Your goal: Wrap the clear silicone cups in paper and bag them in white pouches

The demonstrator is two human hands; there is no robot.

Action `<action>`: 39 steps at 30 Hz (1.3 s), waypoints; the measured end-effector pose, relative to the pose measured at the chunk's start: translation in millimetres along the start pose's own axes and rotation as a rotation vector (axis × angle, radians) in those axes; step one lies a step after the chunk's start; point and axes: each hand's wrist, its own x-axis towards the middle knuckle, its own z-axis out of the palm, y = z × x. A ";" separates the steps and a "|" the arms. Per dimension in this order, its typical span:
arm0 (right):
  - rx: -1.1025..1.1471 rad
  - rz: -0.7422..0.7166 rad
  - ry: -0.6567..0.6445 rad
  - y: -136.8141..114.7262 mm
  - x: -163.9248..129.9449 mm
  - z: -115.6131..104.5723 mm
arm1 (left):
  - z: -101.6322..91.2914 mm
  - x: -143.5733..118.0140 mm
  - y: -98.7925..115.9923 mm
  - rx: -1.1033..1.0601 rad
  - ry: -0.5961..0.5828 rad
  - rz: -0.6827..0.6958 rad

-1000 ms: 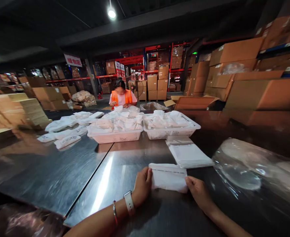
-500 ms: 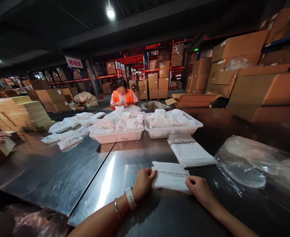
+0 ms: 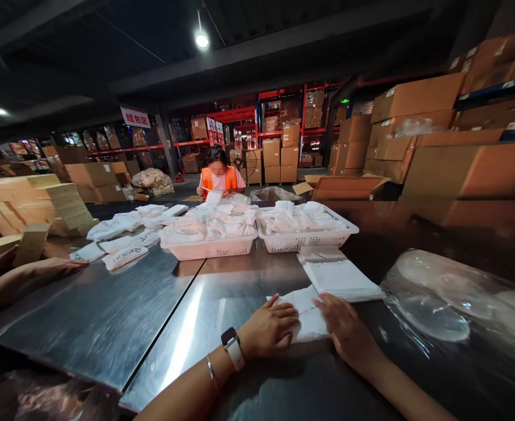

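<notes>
Left hand [image 3: 269, 328] and right hand [image 3: 344, 327] lay flat, fingers spread, pressing white packet [image 3: 306, 318] onto worktop [image 3: 121, 304]; gripping nothing. Baskets [image 3: 306, 238] looked full; flat stack [image 3: 340, 275] untouched.

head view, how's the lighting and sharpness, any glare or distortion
Head view: dim hall lit by a ceiling lamp, which streaks glare down the steel table; sharp enough on the left hand, right hand and white pack; the plastic bag at right smears; wide-angle bending at the edges, boxes lean.
</notes>
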 end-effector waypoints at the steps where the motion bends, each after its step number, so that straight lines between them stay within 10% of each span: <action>1: 0.049 -0.108 -0.045 -0.7 0.0 3.4 | 0.4 -0.2 -1.9 -0.020 0.000 0.001; 7: 0.331 0.017 -0.368 4.1 -5.3 15.4 | 8.9 0.9 -15.0 -0.166 0.025 -0.009; 16: 0.232 0.120 -0.371 15.1 -10.5 20.1 | 21.7 0.4 -28.3 -0.137 0.020 -0.036; 30: -0.235 -0.227 0.227 -33.9 28.5 -11.3 | 15.4 -1.8 -28.8 -0.136 0.105 0.143; 39: -0.086 -0.210 0.170 -6.4 66.4 -28.2 | 7.4 -17.1 -35.3 -0.009 0.688 -0.242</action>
